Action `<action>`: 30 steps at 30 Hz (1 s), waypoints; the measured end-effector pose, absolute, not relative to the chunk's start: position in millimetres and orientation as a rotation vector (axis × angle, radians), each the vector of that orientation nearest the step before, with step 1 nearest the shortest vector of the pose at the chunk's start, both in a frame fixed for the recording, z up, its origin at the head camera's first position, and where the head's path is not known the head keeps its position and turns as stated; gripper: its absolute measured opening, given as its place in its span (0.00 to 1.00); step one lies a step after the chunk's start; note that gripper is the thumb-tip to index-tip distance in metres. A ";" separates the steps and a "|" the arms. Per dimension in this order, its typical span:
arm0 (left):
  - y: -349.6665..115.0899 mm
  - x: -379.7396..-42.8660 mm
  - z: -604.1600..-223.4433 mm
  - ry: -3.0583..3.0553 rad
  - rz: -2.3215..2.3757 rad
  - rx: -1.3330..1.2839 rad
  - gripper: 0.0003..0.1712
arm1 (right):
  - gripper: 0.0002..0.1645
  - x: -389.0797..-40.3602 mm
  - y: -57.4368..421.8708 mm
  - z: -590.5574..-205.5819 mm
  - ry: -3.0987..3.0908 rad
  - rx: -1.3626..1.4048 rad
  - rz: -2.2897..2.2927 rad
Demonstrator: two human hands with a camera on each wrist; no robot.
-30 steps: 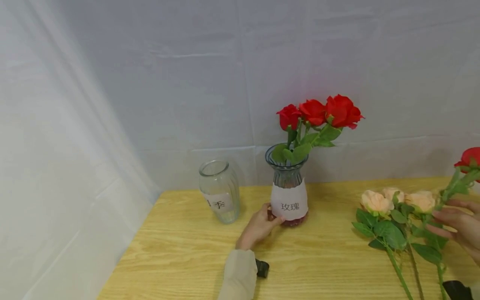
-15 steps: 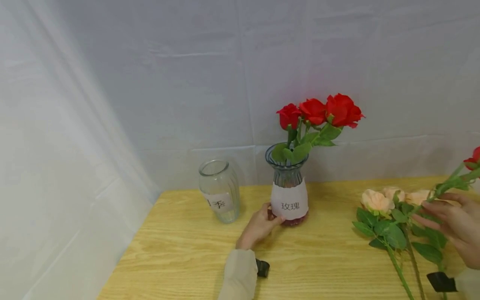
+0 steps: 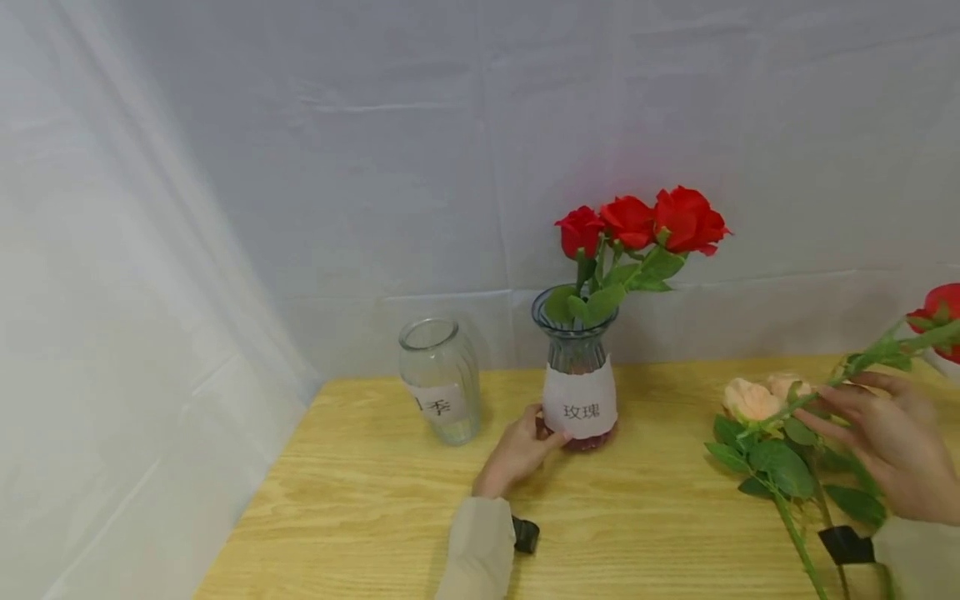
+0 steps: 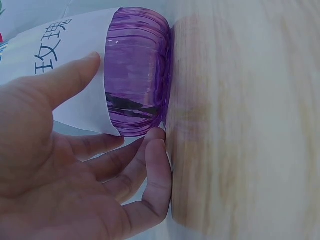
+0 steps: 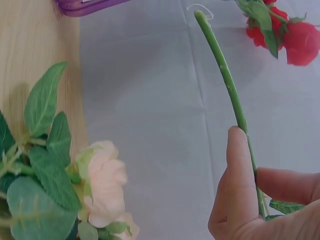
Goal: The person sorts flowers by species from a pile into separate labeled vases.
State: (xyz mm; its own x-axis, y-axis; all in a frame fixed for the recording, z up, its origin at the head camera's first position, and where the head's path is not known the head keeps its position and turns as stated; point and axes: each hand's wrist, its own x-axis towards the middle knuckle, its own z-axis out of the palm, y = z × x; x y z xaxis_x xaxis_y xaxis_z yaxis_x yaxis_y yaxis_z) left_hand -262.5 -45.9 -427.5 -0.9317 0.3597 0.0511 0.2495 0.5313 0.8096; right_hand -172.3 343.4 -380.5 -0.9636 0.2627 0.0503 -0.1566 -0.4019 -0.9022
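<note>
My left hand (image 3: 519, 454) holds the base of a glass vase (image 3: 576, 358) that wears a white paper label (image 4: 75, 35). Its thumb lies over the label, the fingers round the side near the tabletop; the base shows purple in the left wrist view. Three red roses (image 3: 628, 222) stand in this vase. At the right, my right hand (image 3: 892, 446) pinches the green stem (image 5: 227, 80) of another red rose (image 3: 943, 310) between thumb and fingers. The stem slants down leftward over the peach flowers, its cut end bare in the right wrist view.
A clear glass vase (image 3: 463, 367) with a paper label stands left of the roses' vase. Several peach flowers (image 3: 752, 400) with leafy stems lie on the wooden table (image 3: 360, 500) under the right hand. A white cloth (image 3: 360, 167) hangs behind the table.
My right hand has moved left over the peach flowers with the rose, whose stem end now points toward the vase's side. The left hand has kept its hold on the vase.
</note>
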 end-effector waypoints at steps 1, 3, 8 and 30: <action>-45.5 -262.6 -427.9 2.641 1.364 0.529 0.35 | 0.14 -170.5 338.6 -376.8 -1.538 -0.138 2.442; -44.7 -262.8 -428.4 2.640 1.364 0.532 0.35 | 0.13 -168.1 331.9 -371.7 -1.513 -0.138 2.455; -44.1 -263.4 -429.0 2.632 1.371 0.519 0.35 | 0.11 -172.4 330.1 -372.1 -1.453 -0.073 2.491; -45.7 -261.7 -427.0 2.642 1.363 0.519 0.35 | 0.17 -189.8 300.0 -352.6 -1.090 0.048 2.652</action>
State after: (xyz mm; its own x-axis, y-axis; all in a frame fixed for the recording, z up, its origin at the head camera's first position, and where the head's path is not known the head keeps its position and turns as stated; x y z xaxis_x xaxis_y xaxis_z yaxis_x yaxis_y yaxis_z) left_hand -261.7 -45.7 -427.0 -0.9334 0.3558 0.0465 0.2442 0.5348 0.8089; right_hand -189.8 300.0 -352.6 -0.9621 0.2378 0.1334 -0.2628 -0.6788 -0.6856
